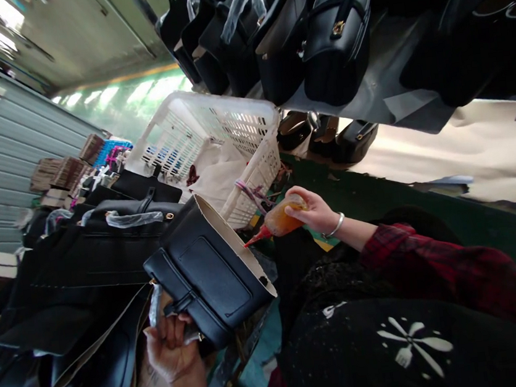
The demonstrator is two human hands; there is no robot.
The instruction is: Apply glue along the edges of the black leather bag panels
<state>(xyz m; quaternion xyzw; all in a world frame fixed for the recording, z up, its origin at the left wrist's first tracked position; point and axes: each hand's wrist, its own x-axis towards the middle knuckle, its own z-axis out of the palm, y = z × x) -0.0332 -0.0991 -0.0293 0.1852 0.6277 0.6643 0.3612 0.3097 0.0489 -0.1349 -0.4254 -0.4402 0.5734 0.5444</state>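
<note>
My left hand (172,347) is closed round the strap and lower edge of a black handbag (206,272), holding it up with its open, beige-lined mouth turned to the right. My right hand (315,212) grips an orange squeeze bottle (276,222) whose red nozzle points left, close to the bag's open rim without clearly touching it. A silver bracelet sits on my right wrist, above a red plaid sleeve.
More black handbags and flat leather pieces (84,263) lie piled at the left. A white plastic basket (214,136) stands behind the held bag. Finished black bags (305,33) line a shelf at the top. My black apron (396,339) fills the lower right.
</note>
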